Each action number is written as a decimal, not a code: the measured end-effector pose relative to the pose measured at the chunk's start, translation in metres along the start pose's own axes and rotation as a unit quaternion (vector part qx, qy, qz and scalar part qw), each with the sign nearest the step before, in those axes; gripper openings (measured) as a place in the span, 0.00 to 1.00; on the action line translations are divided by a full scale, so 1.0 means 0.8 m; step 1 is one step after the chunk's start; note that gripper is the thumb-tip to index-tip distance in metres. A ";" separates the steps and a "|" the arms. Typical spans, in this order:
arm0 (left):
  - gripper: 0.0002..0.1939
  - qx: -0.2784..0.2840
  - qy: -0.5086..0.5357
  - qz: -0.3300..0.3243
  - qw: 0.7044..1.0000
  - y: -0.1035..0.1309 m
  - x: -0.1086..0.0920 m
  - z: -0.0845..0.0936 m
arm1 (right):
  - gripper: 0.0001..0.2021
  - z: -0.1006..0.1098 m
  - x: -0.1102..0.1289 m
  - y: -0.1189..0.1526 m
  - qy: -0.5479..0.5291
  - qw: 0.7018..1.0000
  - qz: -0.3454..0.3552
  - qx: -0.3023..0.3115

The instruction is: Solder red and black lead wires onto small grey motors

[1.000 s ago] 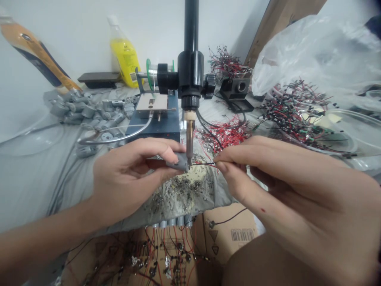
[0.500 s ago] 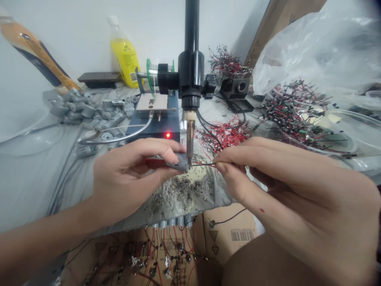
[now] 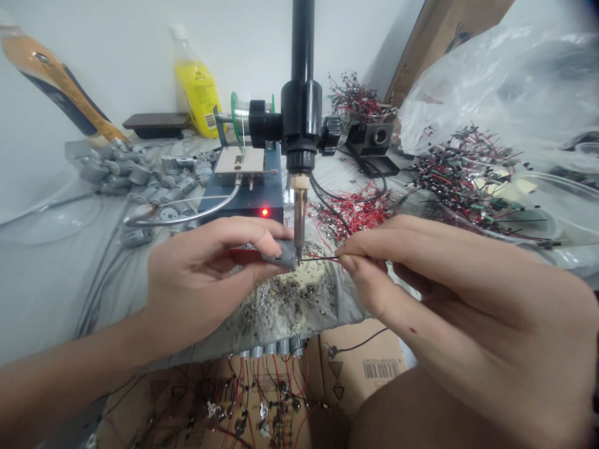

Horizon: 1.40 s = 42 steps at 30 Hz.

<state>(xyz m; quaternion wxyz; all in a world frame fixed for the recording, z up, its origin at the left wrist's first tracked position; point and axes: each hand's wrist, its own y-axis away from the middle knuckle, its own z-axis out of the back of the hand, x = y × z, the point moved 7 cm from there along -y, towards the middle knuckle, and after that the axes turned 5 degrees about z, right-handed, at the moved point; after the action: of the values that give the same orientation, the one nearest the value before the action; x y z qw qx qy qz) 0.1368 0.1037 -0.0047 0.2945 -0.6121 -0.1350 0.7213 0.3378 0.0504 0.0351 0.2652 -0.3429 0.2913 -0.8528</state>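
Slightly shifted since earlier is the plastic bag right of the soldering iron. Just left of the iron's tip, a motor is gripped by the left hand's fingers; rightward, a black wire is pinched by the right hand's. Behind-left, a yellow-filled bottle is blurrily labelled.

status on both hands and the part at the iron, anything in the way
Left hand gripping grey cylinder. Right hand pinching black wire, end toward cylinder. Soldering iron upright between hands, tip at cylinder's end, partly blocking view; contact unclear.
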 end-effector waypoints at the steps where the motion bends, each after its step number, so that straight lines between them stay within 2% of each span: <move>1: 0.17 0.000 -0.001 0.004 1.000 0.000 0.001 0.000 | 0.04 0.000 0.000 0.000 -0.001 1.000 0.000 0.000; 13: 0.13 -0.006 -0.032 0.021 0.999 0.001 0.002 0.002 | 0.07 0.003 0.005 -0.008 0.016 1.000 -0.021 0.010; 22: 0.14 -0.003 -0.010 0.014 1.000 0.001 0.002 0.002 | 0.07 -0.001 0.001 -0.010 -0.006 0.999 -0.039 0.023; 31: 0.09 -0.003 -0.028 0.030 0.999 0.003 0.006 0.002 | 0.07 -0.001 0.004 -0.006 -0.009 0.999 -0.039 0.027; 42: 0.11 0.005 -0.011 0.032 0.999 0.002 0.007 0.002 | 0.07 -0.001 0.002 -0.005 -0.001 0.999 -0.043 0.029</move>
<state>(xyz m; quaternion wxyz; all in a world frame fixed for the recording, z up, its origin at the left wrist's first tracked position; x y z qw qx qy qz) 0.1348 0.1061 -0.0098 0.2729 -0.6067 -0.1153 0.7377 0.3353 0.0528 0.0381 0.2388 -0.3481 0.2508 -0.8711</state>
